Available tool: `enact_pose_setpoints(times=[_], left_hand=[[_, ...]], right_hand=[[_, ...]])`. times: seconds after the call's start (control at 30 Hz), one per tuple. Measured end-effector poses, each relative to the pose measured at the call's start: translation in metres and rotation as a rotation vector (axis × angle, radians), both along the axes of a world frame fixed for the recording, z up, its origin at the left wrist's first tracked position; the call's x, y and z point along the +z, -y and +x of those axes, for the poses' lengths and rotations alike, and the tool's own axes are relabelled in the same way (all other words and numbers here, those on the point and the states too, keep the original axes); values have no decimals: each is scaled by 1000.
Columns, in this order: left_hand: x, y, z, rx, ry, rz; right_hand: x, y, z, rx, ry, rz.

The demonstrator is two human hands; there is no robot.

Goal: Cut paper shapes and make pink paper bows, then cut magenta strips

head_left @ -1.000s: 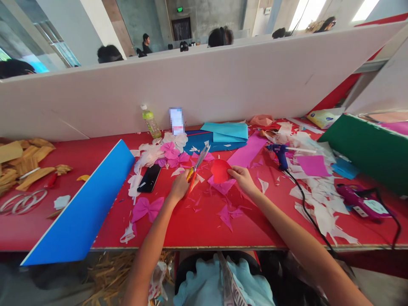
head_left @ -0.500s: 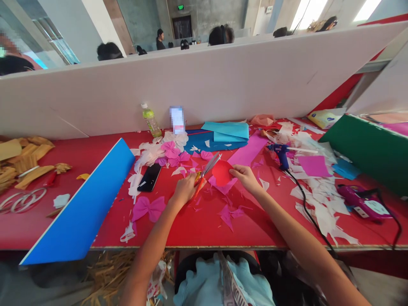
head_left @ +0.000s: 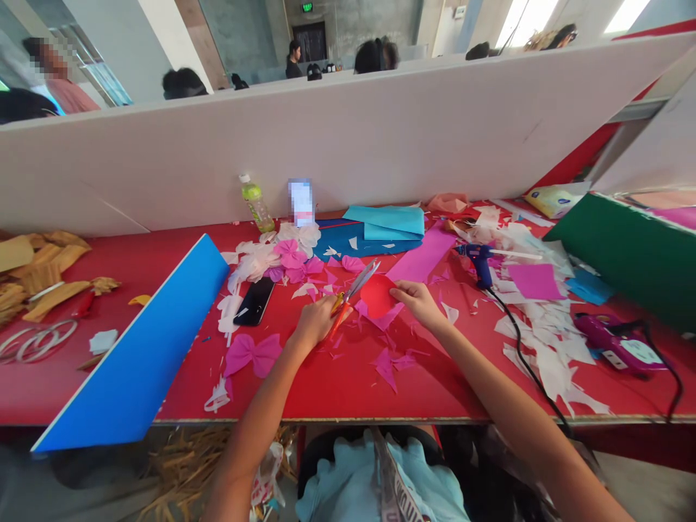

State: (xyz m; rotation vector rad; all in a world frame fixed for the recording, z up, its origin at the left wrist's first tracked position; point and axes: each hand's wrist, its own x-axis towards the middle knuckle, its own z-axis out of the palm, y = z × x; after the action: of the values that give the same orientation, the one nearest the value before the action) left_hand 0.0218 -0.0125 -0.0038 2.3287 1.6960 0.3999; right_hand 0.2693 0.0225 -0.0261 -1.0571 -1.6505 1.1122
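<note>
Red paper, cut into a disc, sits near the middle of the tabletop, pinched at its right rim between the thumb and fingers of my right hand. My left hand is clamped around the orange and yellow handles of the scissors, whose blades slant toward the far edge, right beside the disc's left rim; I cannot tell whether steel and paper touch. Magenta scraps lie below the disc, toward the near edge.

To the left of my left wrist I have a pink paper bow, and beyond it a black phone. Further left, a blue board slants out past the near edge. White rings and a pile of brown strips lie toward the left end.

Along the far edge stands a pale partition, with a green-labelled bottle and a lit phone screen in front of it. Folded turquoise paper lies near that edge too, on a dark blue sheet.

Right of my right hand is a blue glue gun, its black cord running to the near edge. White scraps spread beyond it, and a green board leans at the right.
</note>
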Motion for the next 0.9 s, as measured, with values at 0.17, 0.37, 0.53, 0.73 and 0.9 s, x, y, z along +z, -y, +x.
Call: enact_pose_setpoints(times=[0.17, 0.37, 0.53, 0.73, 0.9], left_hand=[[0, 0, -1, -21, 23, 17], [0, -1, -5, -24, 29, 54], [-1, -6, -13, 26, 15, 113], [0, -4, -16, -49, -3, 69], [6, 1, -13, -73, -131, 75]], right_hand=[[-1, -1, 1, 11, -18, 3], [2, 0, 1, 7, 5, 7], [7, 1, 0, 21, 11, 9], [7, 3, 0, 48, 59, 51], [11, 4, 0, 41, 124, 71]])
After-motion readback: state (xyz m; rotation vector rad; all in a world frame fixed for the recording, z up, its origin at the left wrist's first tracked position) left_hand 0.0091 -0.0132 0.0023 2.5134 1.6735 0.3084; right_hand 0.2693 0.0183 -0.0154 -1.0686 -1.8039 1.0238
